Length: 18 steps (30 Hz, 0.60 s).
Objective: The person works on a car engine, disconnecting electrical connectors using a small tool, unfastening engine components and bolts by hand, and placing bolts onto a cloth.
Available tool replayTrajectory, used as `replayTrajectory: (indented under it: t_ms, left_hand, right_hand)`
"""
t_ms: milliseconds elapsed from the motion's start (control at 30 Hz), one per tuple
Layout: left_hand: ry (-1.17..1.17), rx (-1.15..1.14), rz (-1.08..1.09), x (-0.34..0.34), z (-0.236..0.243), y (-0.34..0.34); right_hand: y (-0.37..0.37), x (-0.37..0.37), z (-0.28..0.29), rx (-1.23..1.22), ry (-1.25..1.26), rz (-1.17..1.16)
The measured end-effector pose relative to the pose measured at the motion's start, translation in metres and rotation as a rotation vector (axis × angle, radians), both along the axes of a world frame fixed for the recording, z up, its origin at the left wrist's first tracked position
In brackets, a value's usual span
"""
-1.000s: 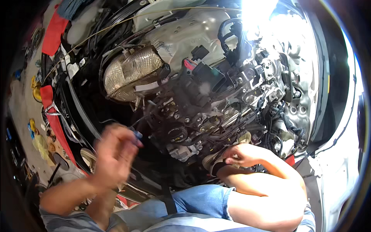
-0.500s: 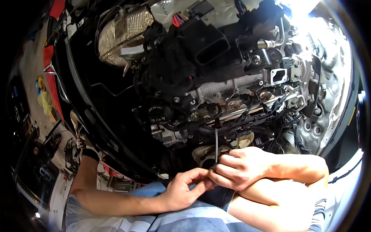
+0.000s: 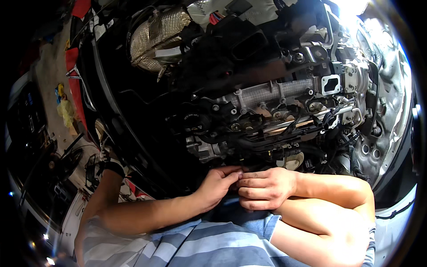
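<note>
The left hand (image 3: 214,190) and right hand (image 3: 269,188) meet fingers to fingers, anything pinched there hidden from where I stand, and the engine (image 3: 272,92) lies just beyond both, long axis crosswise, neither hand clearly nearer.

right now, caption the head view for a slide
Left hand and right hand, close together, beside an exposed engine and a gold foil-wrapped part.
</note>
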<state>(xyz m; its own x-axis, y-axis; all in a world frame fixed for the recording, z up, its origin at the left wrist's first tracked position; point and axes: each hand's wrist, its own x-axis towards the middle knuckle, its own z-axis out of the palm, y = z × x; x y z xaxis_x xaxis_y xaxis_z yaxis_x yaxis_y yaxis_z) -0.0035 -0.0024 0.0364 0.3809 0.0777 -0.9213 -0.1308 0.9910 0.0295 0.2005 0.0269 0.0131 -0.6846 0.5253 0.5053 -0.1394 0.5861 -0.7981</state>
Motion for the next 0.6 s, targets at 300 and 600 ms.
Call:
replayTrajectory:
  t_ms: [300, 600]
  left_hand:
    - [-0.014, -0.124, 0.065, 0.002, -0.008, 0.0]
    - [0.026, -0.088, 0.059, -0.017, 0.002, 0.01]
  right_hand:
    - [0.0, 0.002, -0.002, 0.003, -0.054, 0.039]
    - [0.011, -0.016, 0.004, 0.045, -0.031, 0.083]
